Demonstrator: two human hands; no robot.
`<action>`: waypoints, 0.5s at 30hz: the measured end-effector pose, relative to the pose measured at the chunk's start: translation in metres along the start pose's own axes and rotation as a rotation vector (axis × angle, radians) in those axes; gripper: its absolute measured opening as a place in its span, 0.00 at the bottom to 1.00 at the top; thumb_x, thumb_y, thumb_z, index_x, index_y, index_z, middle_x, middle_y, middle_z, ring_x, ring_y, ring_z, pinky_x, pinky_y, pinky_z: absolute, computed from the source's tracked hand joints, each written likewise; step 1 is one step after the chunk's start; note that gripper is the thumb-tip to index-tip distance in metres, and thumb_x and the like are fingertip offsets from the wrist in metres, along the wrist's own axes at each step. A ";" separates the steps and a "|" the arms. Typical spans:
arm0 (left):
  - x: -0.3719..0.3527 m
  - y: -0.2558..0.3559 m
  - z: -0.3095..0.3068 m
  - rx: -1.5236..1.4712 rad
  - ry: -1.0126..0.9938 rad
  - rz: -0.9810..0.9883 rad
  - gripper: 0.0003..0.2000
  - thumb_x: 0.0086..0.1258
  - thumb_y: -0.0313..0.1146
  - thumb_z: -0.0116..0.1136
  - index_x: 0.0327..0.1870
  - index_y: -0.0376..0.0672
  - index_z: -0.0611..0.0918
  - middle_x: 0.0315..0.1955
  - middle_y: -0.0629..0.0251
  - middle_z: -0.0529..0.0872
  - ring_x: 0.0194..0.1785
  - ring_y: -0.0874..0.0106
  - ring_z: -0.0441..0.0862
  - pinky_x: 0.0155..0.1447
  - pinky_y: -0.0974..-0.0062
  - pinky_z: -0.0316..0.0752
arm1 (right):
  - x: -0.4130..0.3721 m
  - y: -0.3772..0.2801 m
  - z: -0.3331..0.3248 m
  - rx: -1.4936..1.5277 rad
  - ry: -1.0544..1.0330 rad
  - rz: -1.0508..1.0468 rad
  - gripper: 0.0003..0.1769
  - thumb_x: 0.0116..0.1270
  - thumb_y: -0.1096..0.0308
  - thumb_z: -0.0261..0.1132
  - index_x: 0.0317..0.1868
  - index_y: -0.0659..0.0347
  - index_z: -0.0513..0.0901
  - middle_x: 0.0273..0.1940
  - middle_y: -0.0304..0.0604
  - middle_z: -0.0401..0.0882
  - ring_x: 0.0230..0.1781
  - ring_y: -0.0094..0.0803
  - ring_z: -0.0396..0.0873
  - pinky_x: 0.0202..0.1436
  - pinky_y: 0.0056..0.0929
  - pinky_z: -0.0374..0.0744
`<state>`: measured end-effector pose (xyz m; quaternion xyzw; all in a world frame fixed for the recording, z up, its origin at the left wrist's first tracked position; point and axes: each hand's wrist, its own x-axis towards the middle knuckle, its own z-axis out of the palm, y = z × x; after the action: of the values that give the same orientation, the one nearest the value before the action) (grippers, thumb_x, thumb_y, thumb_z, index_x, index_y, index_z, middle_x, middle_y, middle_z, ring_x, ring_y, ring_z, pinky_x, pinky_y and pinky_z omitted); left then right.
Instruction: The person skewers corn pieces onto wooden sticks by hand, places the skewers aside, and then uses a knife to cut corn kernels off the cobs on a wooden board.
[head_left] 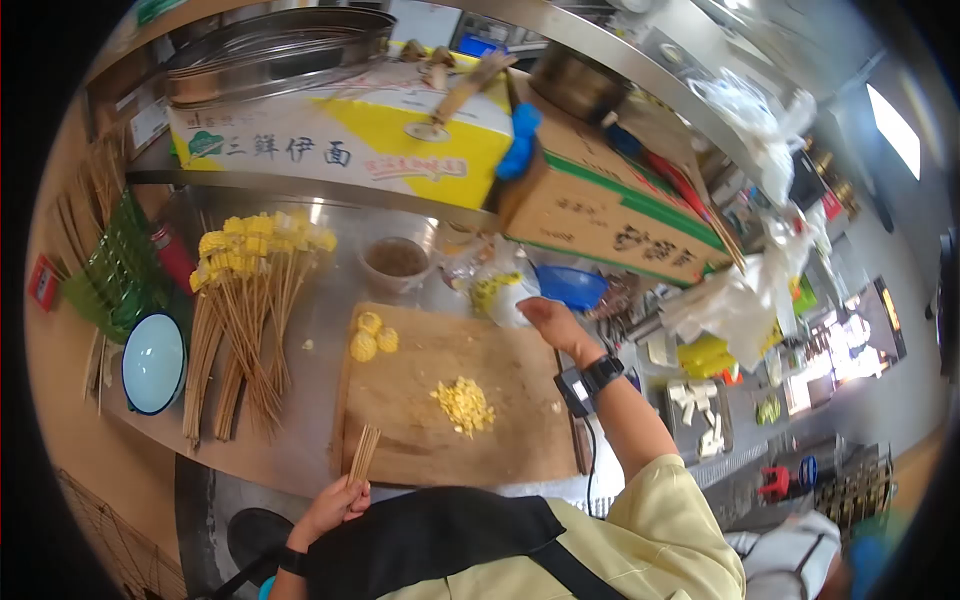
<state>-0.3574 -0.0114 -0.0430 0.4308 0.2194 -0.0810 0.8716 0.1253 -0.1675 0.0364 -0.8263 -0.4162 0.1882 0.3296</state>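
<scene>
My left hand point(337, 505) is closed around a small bundle of bamboo skewers point(365, 452) at the near left corner of the wooden cutting board point(420, 400). Beyond the board's far edge, my right hand point(550, 325) has its fingers closed at the edge of a clear plastic bag point(505, 300) with yellow pieces in it; the fingertips are partly blurred. Several round corn pieces point(370, 338) stand at the board's far left. A loose heap of chopped yellow bits point(463, 406) lies near its middle.
Skewered corn point(255, 240) lies in a large pile at left, beside a light blue bowl point(154, 364). Behind the board are a tub of brown contents point(396, 262) and a blue dish point(572, 288). Cardboard boxes point(610, 205) occupy the shelf above. A tray of white pieces point(700, 415) stands right.
</scene>
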 end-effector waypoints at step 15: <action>-0.022 -0.022 -0.006 -0.063 0.489 -0.204 0.20 0.73 0.49 0.53 0.50 0.40 0.76 0.39 0.71 0.76 0.45 0.79 0.73 0.52 0.82 0.67 | 0.302 0.052 -0.018 -0.989 0.252 0.091 0.11 0.66 0.70 0.60 0.46 0.65 0.80 0.43 0.46 0.83 0.41 0.34 0.81 0.43 0.31 0.79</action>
<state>-0.3858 -0.0215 -0.0522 0.3857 0.4682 -0.0549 0.7931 0.3407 0.0480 0.0017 -0.9169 -0.3762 -0.1180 -0.0617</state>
